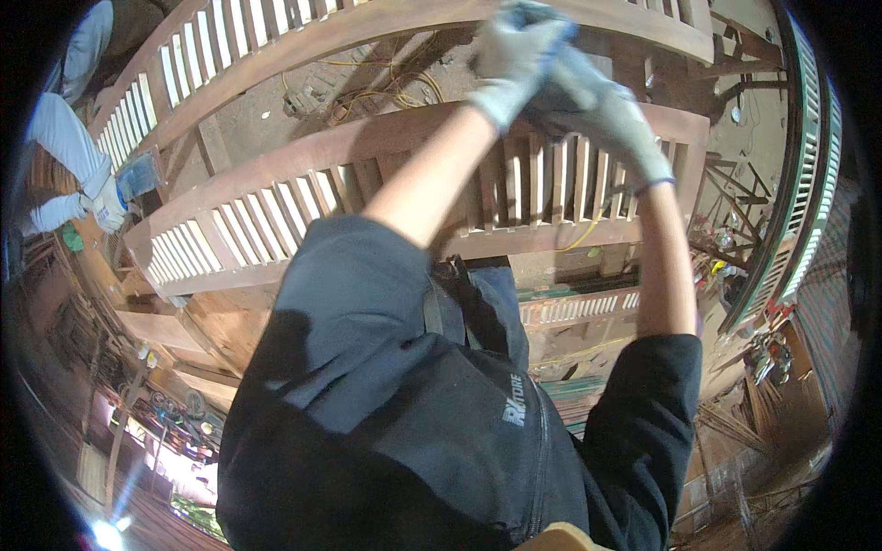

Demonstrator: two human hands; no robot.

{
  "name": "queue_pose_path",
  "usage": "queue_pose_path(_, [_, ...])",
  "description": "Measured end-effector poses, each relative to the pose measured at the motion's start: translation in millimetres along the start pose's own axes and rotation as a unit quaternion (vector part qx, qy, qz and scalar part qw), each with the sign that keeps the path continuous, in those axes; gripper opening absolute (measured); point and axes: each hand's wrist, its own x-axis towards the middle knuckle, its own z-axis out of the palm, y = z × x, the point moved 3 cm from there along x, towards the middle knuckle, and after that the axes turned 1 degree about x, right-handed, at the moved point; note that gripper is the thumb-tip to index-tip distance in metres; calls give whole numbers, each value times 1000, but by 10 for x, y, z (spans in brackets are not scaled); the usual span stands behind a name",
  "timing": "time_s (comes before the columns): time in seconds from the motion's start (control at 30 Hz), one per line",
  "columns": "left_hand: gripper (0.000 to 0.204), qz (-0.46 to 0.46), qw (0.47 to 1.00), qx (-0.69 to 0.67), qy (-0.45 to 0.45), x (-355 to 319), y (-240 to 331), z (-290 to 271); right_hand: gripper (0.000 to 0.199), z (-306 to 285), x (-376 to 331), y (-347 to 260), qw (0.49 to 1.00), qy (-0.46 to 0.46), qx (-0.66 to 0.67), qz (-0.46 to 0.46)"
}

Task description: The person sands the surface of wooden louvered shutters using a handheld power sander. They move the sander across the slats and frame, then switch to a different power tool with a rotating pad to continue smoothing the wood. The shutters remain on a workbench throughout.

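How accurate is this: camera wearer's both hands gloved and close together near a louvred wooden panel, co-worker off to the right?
One error: the head view shows the co-worker off to the left, not the right. The rest holds: left hand and right hand are gloved and close together near a louvred wooden panel.
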Motion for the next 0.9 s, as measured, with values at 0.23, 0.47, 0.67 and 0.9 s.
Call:
queue_pose_path(0.23, [18, -50, 996, -66, -39, -204, 97, 563, 61, -149, -238, 276, 994, -12, -90, -68])
queue_pose_path(0.47, [13, 32, 992, -114, 45, -352, 101, -1154, 62, 619, 5, -703, 997, -56, -43, -33])
queue_pose_path(0.67, [17, -58, 982, -91, 154, -332, 204, -2837, 32, 1160, 260, -2032, 991, -43, 11, -123])
queue_pose_path(0.9, [18, -39, 987, 3, 154, -179, 195, -2288, 27, 962, 218, -1566, 997, -27, 44, -59])
